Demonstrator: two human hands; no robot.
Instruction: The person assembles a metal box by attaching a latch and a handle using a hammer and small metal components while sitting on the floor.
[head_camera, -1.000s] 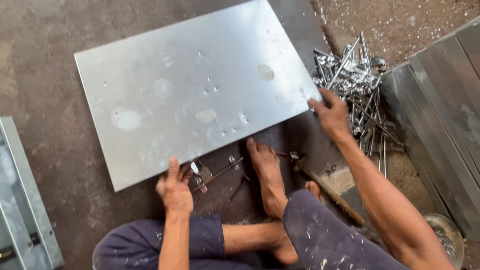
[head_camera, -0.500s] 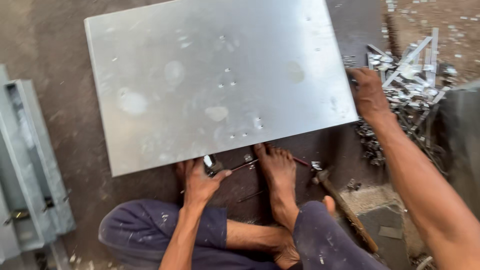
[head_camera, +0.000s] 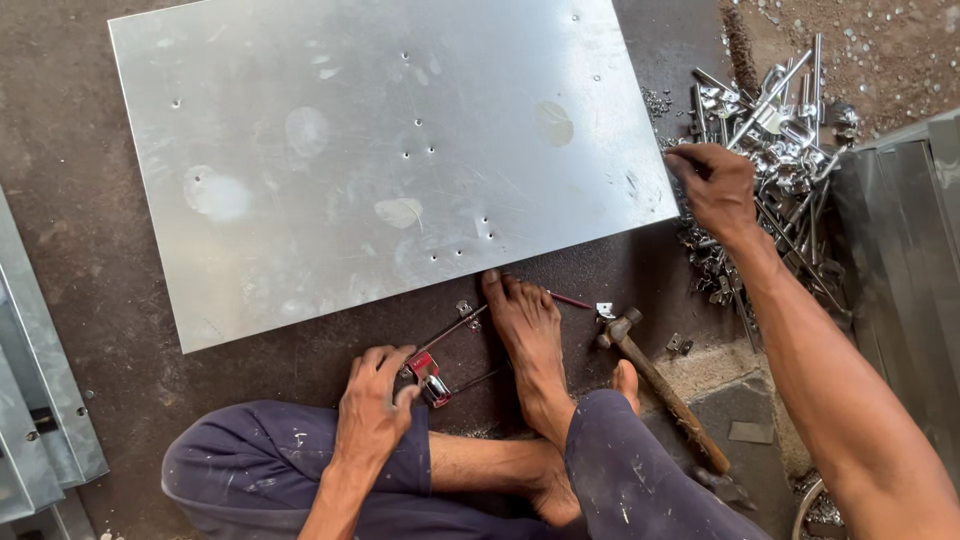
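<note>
A large shiny metal sheet (head_camera: 380, 160) with several small holes lies flat on the dark floor in front of me. My right hand (head_camera: 715, 185) reaches to the sheet's right edge, fingers curled at the heap of small shiny metal fittings (head_camera: 775, 150); whether it holds one I cannot tell. My left hand (head_camera: 375, 405) rests near my knee, fingers on a small red-and-silver hand tool (head_camera: 432, 375) with long thin handles. My bare foot (head_camera: 530, 350) touches the sheet's near edge.
A wooden-handled hammer (head_camera: 655, 385) lies right of my foot, with a red pencil (head_camera: 570, 299) and small brackets (head_camera: 680, 343) nearby. Folded grey metal channels (head_camera: 40, 400) lie at the left edge. More grey sheet metal (head_camera: 905, 220) stands at the right. A bowl rim (head_camera: 815, 505) shows bottom right.
My right hand has moved from the sheet's corner onto the heap of fittings. My left hand has shifted slightly onto the red tool. The view has tilted closer to the sheet.
</note>
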